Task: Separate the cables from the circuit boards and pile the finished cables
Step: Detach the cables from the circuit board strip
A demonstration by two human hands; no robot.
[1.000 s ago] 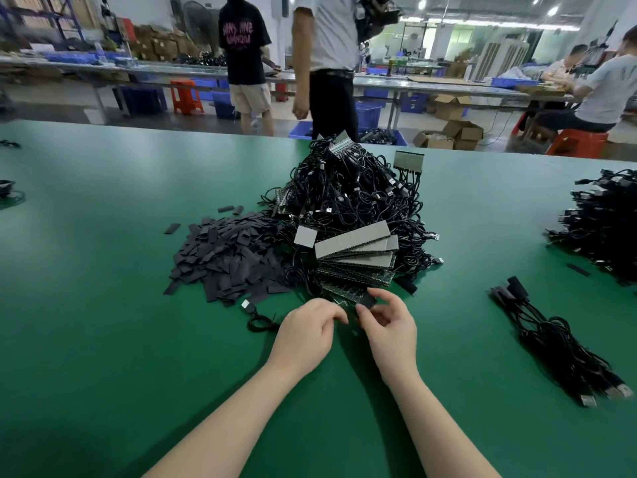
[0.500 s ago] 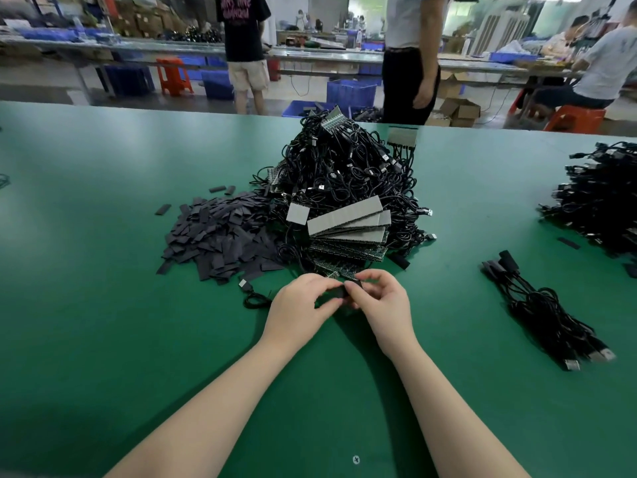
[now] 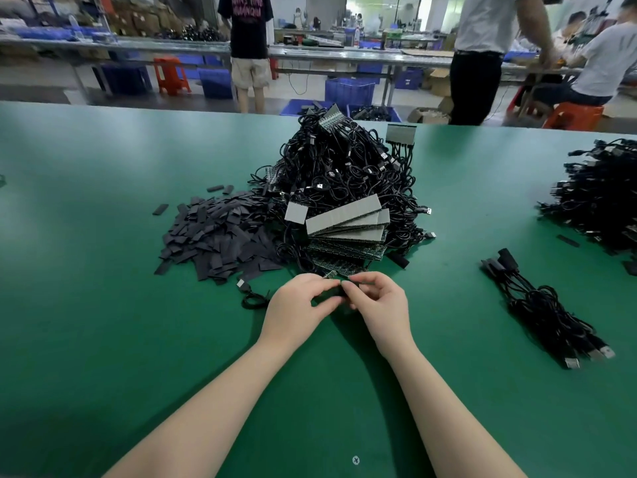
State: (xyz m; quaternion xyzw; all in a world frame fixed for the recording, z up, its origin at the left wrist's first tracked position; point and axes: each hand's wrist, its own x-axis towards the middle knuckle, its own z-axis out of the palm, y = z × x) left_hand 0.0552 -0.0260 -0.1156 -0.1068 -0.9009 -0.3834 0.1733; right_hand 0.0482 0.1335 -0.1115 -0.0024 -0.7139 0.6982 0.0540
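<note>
A tall heap of black cables (image 3: 344, 174) with circuit boards (image 3: 348, 225) fanned out on its near side sits mid-table. Just in front of it my left hand (image 3: 296, 305) and my right hand (image 3: 379, 305) meet, fingertips pinching a small black cable end (image 3: 331, 294) between them; most of it is hidden by my fingers. A loose cable (image 3: 253, 298) trails left of my left hand. A small bundle of separated cables (image 3: 548, 305) lies to the right on the green table (image 3: 103, 305).
A spread of flat black sleeves (image 3: 213, 236) lies left of the heap. Another big cable pile (image 3: 599, 198) sits at the right edge. Beyond the far table edge people stand and sit among blue crates (image 3: 350, 91) and orange stools (image 3: 170, 75).
My hands have closed together on the black cable end at the foot of the heap. The view tilted down slightly, and the standing person behind moved right.
</note>
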